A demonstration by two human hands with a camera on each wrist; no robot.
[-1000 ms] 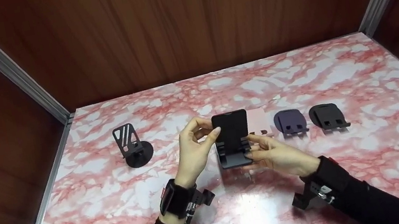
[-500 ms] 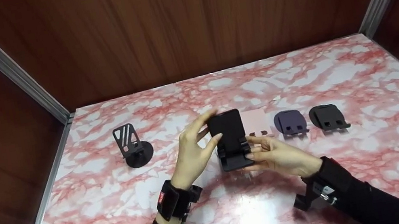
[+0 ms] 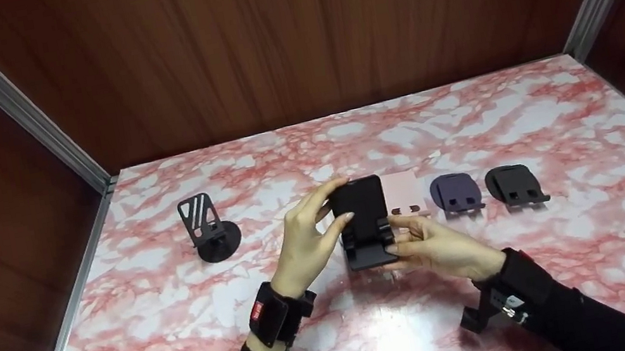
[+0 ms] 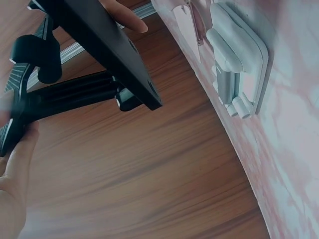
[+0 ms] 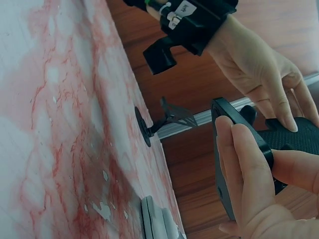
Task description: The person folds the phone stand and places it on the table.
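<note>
A black folding phone stand (image 3: 360, 209) is held up over the table, its back plate raised from the base. My left hand (image 3: 304, 244) pinches the back plate's left side, thumb on the front and fingers at the top edge. My right hand (image 3: 435, 249) grips the base at its lower right, thumb on top and fingers beneath. Seen side-on in the left wrist view, the stand's hinged arm (image 4: 75, 94) links plate and base. In the right wrist view my right fingers (image 5: 249, 164) lie flat along the underside of the base.
On the marbled table (image 3: 187, 339) a black slotted stand (image 3: 209, 229) stands open at left. Folded pink (image 3: 402, 193), purple (image 3: 456, 193) and black (image 3: 513, 185) stands lie to the right. A folded white stand (image 4: 237, 59) shows in the left wrist view. Wood panels (image 3: 288, 38) enclose the table.
My left fingers have shifted up to the plate's top edge and the thumb has slid slightly down. The back plate has changed its tilt a little. My right hand has stayed nearly still.
</note>
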